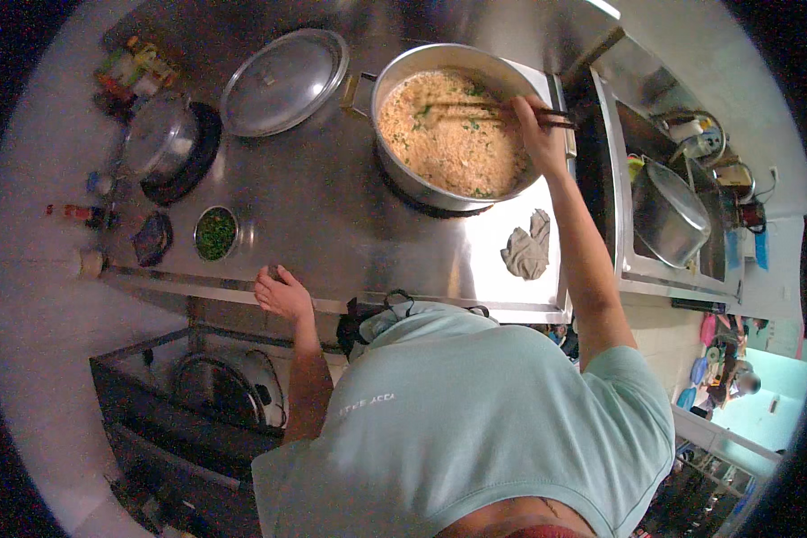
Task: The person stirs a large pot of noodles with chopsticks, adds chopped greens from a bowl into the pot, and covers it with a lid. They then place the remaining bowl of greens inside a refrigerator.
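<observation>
In my right hand point(541, 138) is a pair of long dark chopsticks point(471, 105), their tips down in a deep metal pot point(437, 191). Pale, grainy food that looks like rice point(444, 151), flecked with chopped green herbs, fills much of the pot. Motion blurs the chopsticks and the hand. My left hand point(282, 294) hovers by the counter's front edge, fingers curled and thumb apart, with nothing visibly held. Nearest to it stands a round metal bowl of chopped greens point(216, 233). Left of the pot lies a large metal lid point(286, 84).
A crumpled grey cloth point(528, 247) lies on the steel counter point(323, 195). At the left are a lidded pan point(161, 138), a dark bundle point(152, 239) and packets point(134, 70). A large metal pot point(670, 214) leans in the sink at right. A person point(740, 380) is in the background.
</observation>
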Available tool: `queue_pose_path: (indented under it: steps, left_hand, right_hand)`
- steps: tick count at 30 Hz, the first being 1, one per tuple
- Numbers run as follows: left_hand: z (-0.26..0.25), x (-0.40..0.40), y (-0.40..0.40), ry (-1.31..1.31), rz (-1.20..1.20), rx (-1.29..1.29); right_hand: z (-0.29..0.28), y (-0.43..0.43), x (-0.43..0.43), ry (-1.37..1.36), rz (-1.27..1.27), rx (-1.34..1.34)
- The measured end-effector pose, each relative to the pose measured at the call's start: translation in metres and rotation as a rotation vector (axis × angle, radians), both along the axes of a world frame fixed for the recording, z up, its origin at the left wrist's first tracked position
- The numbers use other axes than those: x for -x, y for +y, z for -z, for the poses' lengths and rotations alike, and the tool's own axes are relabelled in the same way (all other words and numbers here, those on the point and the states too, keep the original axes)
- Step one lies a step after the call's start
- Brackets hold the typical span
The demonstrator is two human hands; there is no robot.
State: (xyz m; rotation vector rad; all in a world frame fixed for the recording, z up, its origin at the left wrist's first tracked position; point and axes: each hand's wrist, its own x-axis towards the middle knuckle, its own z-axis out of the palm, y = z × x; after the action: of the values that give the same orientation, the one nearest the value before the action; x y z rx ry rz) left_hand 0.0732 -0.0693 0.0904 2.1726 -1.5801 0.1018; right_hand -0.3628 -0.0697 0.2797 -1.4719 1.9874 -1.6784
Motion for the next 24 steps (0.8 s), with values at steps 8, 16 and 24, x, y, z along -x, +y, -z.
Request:
queue_pose_path:
  steps: [8,16,24]
  left_hand:
    - [0.013,-0.006,0.000,-0.056,0.033,0.064]
    - [0.012,-0.003,-0.001,-0.038,0.019,0.111]
    - [0.016,0.000,-0.005,-0.037,0.010,0.065]
  right_hand:
    - [-0.025,0.025,0.035,0.272,0.190,-0.049]
    - [-0.016,0.029,0.010,-0.137,-0.158,-0.162]
    - [0.018,-0.021,0.034,0.163,0.082,-0.095]
